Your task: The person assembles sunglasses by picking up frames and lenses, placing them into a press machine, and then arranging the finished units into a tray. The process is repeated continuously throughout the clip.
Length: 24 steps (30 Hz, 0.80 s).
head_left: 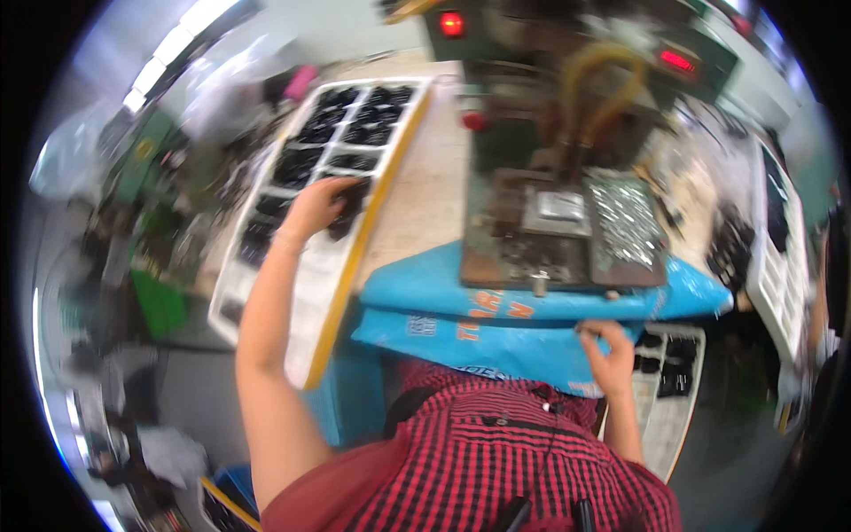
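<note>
My left hand (316,209) reaches over a long white tray (310,328) with a yellow edge, divided into compartments. Its fingers are closed around a black part (351,200) among others in the tray; blur hides the part's exact kind. Small glossy black parts (368,115) fill the far compartments. Above a blue plastic bag (523,341) hangs my right hand (612,356), its thumb and fingertips drawn together. Something small and dark may be between them, too blurred to name. Ahead stands a machine with a metal block (560,207) on its bed.
A silvery, foil-like sheet (626,217) lies right of the block. A yellow hose (612,58) curves above. Another tray of black parts (678,363) sits low at the right, with a white rack (780,266) beyond. Bags and clutter (230,84) fill the far left.
</note>
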Motion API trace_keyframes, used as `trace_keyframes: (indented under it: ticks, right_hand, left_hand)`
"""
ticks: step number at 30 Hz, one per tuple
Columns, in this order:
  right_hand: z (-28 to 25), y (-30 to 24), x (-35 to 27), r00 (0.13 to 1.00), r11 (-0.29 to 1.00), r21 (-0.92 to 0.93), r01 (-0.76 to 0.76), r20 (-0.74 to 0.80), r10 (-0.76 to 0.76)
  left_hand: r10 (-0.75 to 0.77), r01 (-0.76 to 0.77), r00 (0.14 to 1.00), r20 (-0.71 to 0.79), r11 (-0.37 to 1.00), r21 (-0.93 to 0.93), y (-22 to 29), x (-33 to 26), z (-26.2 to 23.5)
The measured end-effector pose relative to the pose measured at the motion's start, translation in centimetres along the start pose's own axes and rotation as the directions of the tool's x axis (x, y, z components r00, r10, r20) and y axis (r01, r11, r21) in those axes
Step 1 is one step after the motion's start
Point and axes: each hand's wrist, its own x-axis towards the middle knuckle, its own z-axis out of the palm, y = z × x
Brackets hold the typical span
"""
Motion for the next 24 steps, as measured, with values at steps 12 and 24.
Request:
trace_keyframes:
  ticks: [12,24]
  right_hand:
    - [-2.9,-2.3,12.1,0.867,0.670,-0.740,0.060,-0.294,-0.401]
    - [-2.4,-2.6,13.5,0.851,0.835,-0.540,0.111,-0.382,-0.360]
  left_hand:
    - [-0.071,0.004,0.841,-0.536,0.992,-0.125,-0.8,-1.4,0.3]
    - [0.617,-0.828,0.465,-0.634,0.557,-0.065,28.0,-1.7,3.4]
